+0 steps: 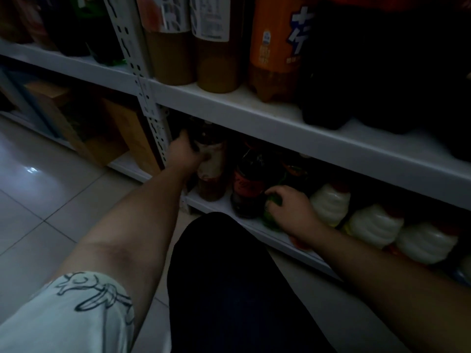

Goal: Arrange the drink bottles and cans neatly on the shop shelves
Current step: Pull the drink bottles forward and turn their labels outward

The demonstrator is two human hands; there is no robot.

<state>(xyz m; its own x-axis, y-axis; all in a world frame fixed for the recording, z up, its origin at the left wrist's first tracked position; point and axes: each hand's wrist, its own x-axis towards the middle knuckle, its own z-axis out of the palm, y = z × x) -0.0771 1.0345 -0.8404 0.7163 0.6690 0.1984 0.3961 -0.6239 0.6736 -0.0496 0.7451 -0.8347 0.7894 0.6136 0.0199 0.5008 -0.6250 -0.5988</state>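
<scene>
On the dim bottom shelf point(221, 205), my left hand point(184, 152) grips a brown drink bottle with a pale label point(212, 171) near its upper part, at the shelf's left end. My right hand point(290, 211) curls over a green bottle point(271, 212) that stands at the shelf's front edge. Between the two stands a dark cola bottle with a red label point(246, 184). Several white bottles point(331, 203) line up to the right of my right hand.
The shelf above point(254, 108) carries tall brown bottles point(216, 62), an orange soda bottle point(275, 47) and dark bottles. A perforated metal upright point(150, 105) stands left of my left hand. Cardboard boxes point(102, 123) sit in the left bay. My dark-clad knee point(224, 276) is just before the shelf; tiled floor point(38, 200) lies left.
</scene>
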